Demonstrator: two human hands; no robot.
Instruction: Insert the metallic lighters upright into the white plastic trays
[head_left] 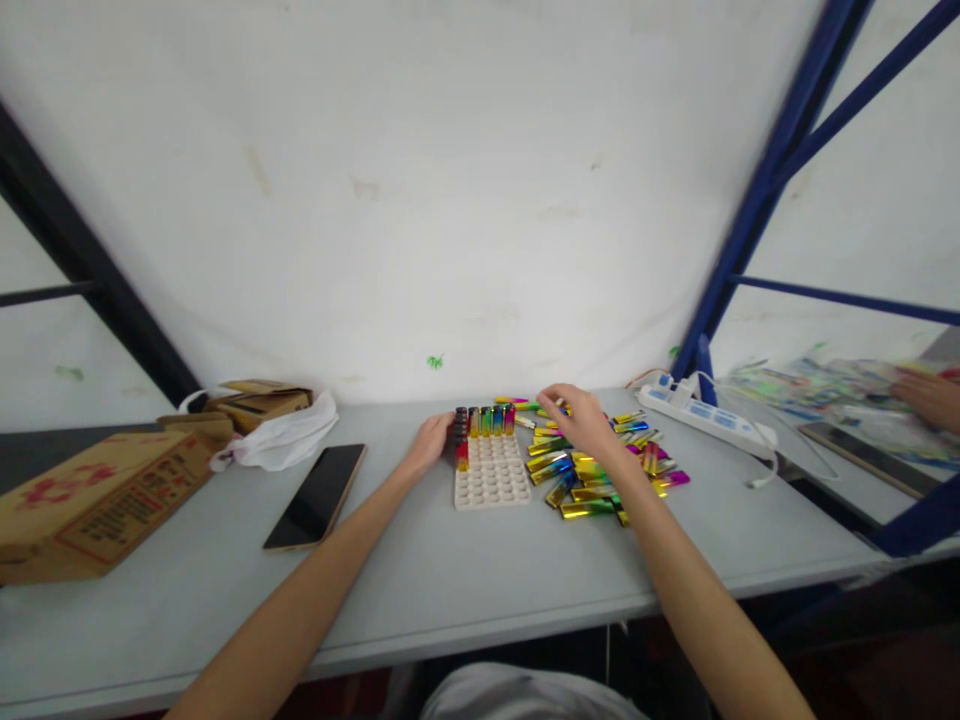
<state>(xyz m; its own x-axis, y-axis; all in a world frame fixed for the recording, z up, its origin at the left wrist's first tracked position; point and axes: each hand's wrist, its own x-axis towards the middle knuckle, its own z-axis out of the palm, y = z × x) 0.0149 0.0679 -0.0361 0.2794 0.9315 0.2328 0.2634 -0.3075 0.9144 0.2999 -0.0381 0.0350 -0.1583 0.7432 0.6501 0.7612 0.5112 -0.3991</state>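
A white tray (491,492) with rows of round holes lies on the grey table. Slim shiny cases that look like lighters (487,421) stand upright along its back row, coloured from yellow to pink. Dark-topped ones (462,455) line its left column. My left hand (432,442) rests against the back left of the tray, fingers stretched towards the dark tops, tips partly hidden. Over the back left of a loose pile of the same metallic rainbow cases (589,508) hovers my right hand (579,418), its thumb and fingers curved and apart, with nothing visible between them.
Left of the tray lies a dark phone (316,497). Farther left are a white plastic bag (289,435) and cardboard boxes (105,495). A white power strip (705,415) lies behind the pile. At far right, beyond blue frame bars (750,220), another person's hand (926,395) shows.
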